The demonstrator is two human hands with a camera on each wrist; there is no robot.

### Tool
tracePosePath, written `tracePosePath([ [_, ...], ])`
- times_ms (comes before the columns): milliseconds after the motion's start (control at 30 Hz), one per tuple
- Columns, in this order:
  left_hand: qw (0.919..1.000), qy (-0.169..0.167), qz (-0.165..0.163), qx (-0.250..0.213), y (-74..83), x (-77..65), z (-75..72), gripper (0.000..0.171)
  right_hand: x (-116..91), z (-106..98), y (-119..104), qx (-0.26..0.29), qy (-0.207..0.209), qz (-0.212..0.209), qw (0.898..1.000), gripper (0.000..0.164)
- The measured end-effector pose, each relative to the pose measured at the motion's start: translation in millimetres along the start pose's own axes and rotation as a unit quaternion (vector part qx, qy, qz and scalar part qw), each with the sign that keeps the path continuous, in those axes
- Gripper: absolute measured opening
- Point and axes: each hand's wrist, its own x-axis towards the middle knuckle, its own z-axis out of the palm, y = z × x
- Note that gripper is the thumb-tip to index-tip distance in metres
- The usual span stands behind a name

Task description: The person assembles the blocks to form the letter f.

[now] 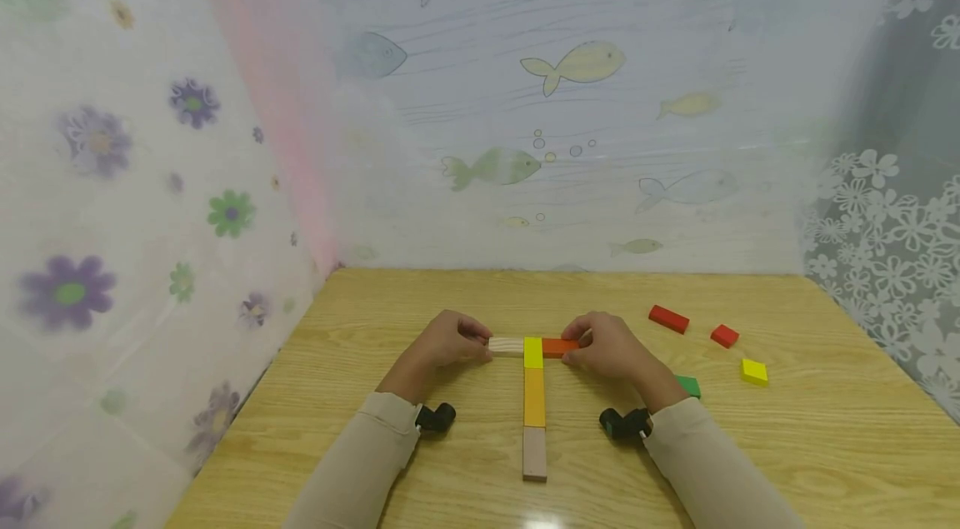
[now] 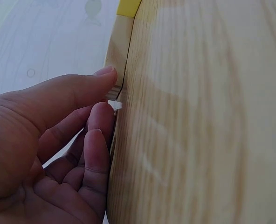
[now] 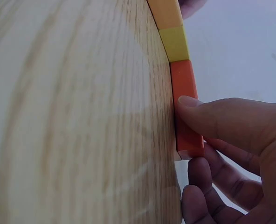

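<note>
Wooden blocks lie on the table in a T shape. A plain wood block [image 1: 507, 346] and an orange-red block [image 1: 559, 348] form the crossbar, either side of a small yellow block [image 1: 532, 352]. Below it run an orange-yellow block [image 1: 534, 397] and a greyish-brown block [image 1: 534, 454]. My left hand [image 1: 452, 340] pinches the outer end of the plain block, thumb [image 2: 103, 79] on its near side. My right hand [image 1: 609, 346] grips the outer part of the orange-red block, with its thumb [image 3: 198, 112] on the near face. Other fingertips are partly hidden behind the blocks.
Off to the right lie a long red block [image 1: 668, 319], a small red block [image 1: 724, 336] and a yellow block [image 1: 754, 371]. A green block [image 1: 687, 386] is partly hidden by my right forearm. Patterned sheets border the wooden table [image 1: 360, 304] behind and at the sides.
</note>
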Motion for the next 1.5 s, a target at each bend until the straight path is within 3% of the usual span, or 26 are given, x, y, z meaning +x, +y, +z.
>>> tracePosePath([
  [333, 0.9997, 0.006, -0.018, 0.016, 2.1, -0.4, 1.0, 0.028, 1.6, 0.0, 0.8, -0.005, -0.002, -0.002, 1.0, 0.026],
  [900, 1.0, -0.001, -0.005, -0.003, 3.7, -2.4, 0.6, 0.03, -1.5, -4.3, -4.0, 0.0, 0.0, 0.002, 1.0, 0.03],
  [1500, 0.9999, 0.002, -0.012, 0.01, 0.2, 0.7, 2.2, 0.031, -11.9, -13.9, -5.5, -0.016, 0.008, -0.043, 0.999, 0.03],
])
